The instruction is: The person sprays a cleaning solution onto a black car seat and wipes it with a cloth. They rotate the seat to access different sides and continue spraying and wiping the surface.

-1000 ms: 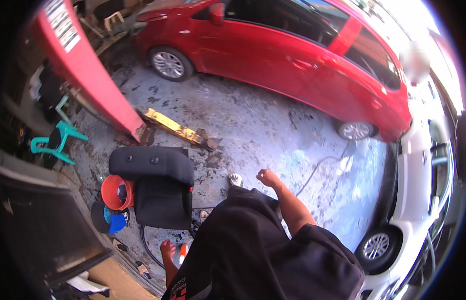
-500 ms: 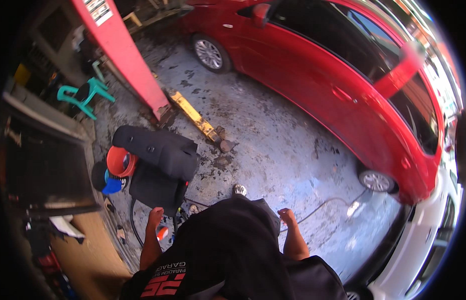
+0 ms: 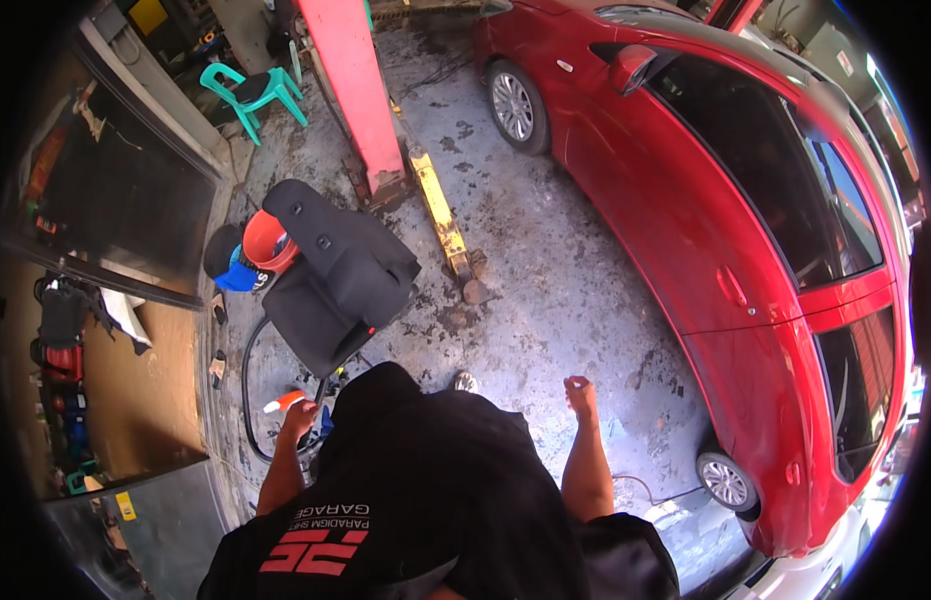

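My left hand (image 3: 301,416) hangs at my side with its fingers loosely curled, and I see nothing in them. Just beyond it in the picture is an orange-and-white object (image 3: 284,401), which looks like a spray bottle's top on the floor. My right hand (image 3: 580,396) is held out in front on the other side, its fingers bent inward around nothing visible. Closest to the left hand stands a black car seat (image 3: 335,275), tipped over on the floor ahead. A black hose (image 3: 247,375) curves beside it.
A red car (image 3: 645,240) fills the right side. Ahead rises a red lift post (image 3: 355,90) with a yellow lift arm (image 3: 442,215) low over the stained floor. An orange bucket (image 3: 268,240), a blue-and-black item (image 3: 235,265) and a green chair (image 3: 253,92) stand left.
My view has turned left and shifted forward, so the seat, post and car sit farther right or nearer. Both arms have swung a little; neither hand has visibly picked anything up.
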Action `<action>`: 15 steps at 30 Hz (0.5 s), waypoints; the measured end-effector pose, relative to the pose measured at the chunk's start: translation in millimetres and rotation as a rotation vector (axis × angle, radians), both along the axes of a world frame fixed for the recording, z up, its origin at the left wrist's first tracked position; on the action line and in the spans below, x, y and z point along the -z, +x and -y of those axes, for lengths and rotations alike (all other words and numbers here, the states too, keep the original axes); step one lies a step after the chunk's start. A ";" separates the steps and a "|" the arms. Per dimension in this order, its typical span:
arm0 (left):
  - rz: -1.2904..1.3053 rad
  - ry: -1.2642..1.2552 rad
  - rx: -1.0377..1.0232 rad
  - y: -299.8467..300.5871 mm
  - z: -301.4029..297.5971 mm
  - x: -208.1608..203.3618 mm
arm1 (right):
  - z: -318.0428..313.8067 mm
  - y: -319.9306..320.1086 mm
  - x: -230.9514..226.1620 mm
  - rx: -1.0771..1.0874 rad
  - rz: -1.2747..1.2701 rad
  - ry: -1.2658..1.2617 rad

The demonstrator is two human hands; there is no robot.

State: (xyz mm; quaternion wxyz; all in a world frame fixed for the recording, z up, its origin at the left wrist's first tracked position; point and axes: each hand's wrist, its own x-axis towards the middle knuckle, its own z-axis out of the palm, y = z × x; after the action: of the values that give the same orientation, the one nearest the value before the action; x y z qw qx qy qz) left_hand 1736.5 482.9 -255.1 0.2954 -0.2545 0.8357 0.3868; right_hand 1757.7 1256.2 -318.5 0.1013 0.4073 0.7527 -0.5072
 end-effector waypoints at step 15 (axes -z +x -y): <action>-0.496 -0.232 0.078 -160.8 -18.8 7.6 | 38.8 53.8 -7.7 0.082 0.355 -0.157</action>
State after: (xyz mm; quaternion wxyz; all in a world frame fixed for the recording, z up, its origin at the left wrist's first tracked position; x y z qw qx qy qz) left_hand 1575.8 501.7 -262.7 0.0653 -0.1516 0.9304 0.3272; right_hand 1811.5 1217.4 -310.8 0.2429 0.5115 0.6641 -0.4883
